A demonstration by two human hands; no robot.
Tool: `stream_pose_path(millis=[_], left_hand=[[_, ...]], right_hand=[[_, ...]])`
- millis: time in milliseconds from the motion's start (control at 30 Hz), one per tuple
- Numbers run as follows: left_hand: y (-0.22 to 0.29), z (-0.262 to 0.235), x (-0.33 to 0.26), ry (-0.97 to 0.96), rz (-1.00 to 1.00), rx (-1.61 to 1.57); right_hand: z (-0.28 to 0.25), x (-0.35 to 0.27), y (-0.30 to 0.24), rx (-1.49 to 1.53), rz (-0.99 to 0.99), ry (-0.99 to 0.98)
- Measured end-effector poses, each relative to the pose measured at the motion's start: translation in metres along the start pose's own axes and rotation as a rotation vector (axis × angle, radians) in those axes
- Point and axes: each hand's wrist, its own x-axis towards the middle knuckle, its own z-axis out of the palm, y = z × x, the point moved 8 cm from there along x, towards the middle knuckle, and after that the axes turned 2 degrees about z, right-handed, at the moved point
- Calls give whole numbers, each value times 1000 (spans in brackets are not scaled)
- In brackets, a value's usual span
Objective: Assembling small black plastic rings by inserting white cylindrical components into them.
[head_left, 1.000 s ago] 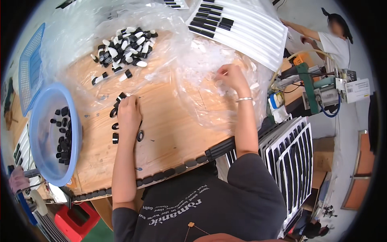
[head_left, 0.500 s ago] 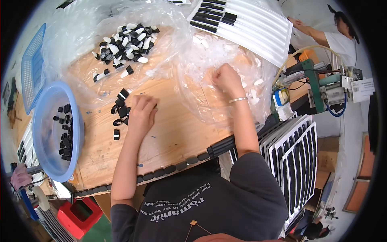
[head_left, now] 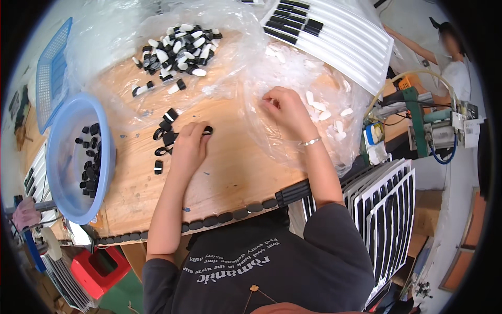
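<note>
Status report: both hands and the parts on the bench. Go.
Left hand down on small black parts on the wooden bench, grip unclear. Right hand on the clear bag of white caps. Blue bowl at far left, apart.

At your far left sits a blue bowl [head_left: 78,157] beside a blue mesh basket [head_left: 52,68]. A red bin [head_left: 99,269] stands below, near left. White slatted panels [head_left: 387,209] lean at your right.

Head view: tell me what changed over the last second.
The left hand slid to the right across the wooden table, from the small black parts toward a black ring at its fingertips. The right hand stayed in the clear plastic bag of white pieces, barely moving. The blue basin and the pile of black and white parts stayed put.
</note>
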Motion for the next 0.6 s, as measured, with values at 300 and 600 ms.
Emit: stream_pose_path(millis=[300, 600], left_hand=[[-12, -16, -8, 24, -205, -219], [1, -50, 3, 196, -117, -216]], right_hand=[[25, 81, -87, 207, -380, 276], [-108, -3, 118, -343, 598, 365]])
